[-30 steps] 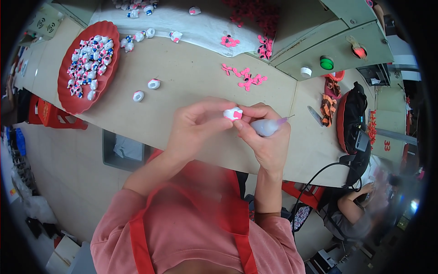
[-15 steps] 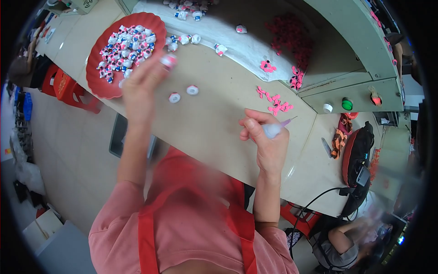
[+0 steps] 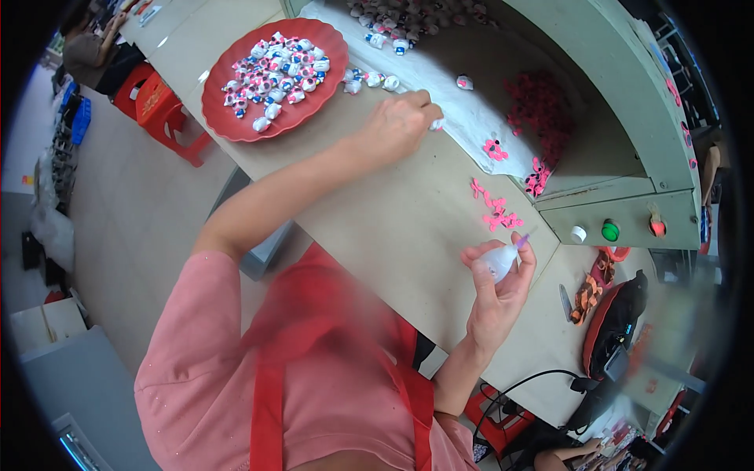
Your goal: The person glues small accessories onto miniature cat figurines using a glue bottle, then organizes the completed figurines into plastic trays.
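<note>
Left hand (image 3: pixel 399 125) has moved from the tray (image 3: pixel 228 125) to upper centre, pinching a mostly hidden piece (image 3: pixel 435 124); right hand (image 3: pixel 499 286) grips a bottle (image 3: pixel 499 260).

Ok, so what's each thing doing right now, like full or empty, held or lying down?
Red plate: heaped with small white toy figures.
Left hand: fingers pinching a small white piece on the table.
Right hand: raised, gripping a small bottle, tip pointing up.
Pink cutouts: lying loose on the table.

Bright, even light, strong fisheye.
Soft shadows only, no hard glare. Bench (image 3: pixel 377 212) edges bow toward the black rim. Apron (image 3: pixel 330 345) blurred close to lens; right edge smeared.
</note>
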Tool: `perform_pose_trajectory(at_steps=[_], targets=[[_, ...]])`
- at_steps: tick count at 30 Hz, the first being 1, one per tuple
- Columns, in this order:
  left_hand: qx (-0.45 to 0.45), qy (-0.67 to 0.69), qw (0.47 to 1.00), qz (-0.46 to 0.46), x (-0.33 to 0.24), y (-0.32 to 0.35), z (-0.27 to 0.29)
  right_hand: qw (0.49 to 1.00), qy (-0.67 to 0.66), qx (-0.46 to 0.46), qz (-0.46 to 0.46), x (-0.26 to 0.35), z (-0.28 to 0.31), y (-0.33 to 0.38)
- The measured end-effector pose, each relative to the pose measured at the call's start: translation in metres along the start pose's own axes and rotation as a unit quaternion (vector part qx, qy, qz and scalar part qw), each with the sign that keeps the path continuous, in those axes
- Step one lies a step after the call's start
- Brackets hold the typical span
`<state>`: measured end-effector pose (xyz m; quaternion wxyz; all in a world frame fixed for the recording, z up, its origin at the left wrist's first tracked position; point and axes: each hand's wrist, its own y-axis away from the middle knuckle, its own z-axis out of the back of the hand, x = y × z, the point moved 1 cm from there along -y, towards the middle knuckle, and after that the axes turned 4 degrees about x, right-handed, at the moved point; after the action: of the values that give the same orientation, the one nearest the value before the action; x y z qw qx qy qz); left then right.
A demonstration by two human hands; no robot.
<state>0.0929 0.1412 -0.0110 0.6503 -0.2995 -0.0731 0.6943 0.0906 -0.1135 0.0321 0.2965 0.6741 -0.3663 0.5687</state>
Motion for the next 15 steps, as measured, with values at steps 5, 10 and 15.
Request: perform_pose_trajectory(at_steps=[5, 10, 15], targets=[[0.101, -0.002, 0.991, 0.089, -0.021, 0.004, 0.000, 0.999, -0.005, -0.047, -0.006, 0.012, -0.003, 0.002], [0.106, 0.597, 0.746, 0.274, -0.065, 0.023, 0.028, 0.988, 0.000, -0.150, 0.045, 0.018, 0.005, 0.018], [0.056, 0.746, 0.563, 0.351, -0.103, 0.060, 0.039, 0.944, 0.183, -0.152, 0.226, 0.020, -0.014, 0.032]])
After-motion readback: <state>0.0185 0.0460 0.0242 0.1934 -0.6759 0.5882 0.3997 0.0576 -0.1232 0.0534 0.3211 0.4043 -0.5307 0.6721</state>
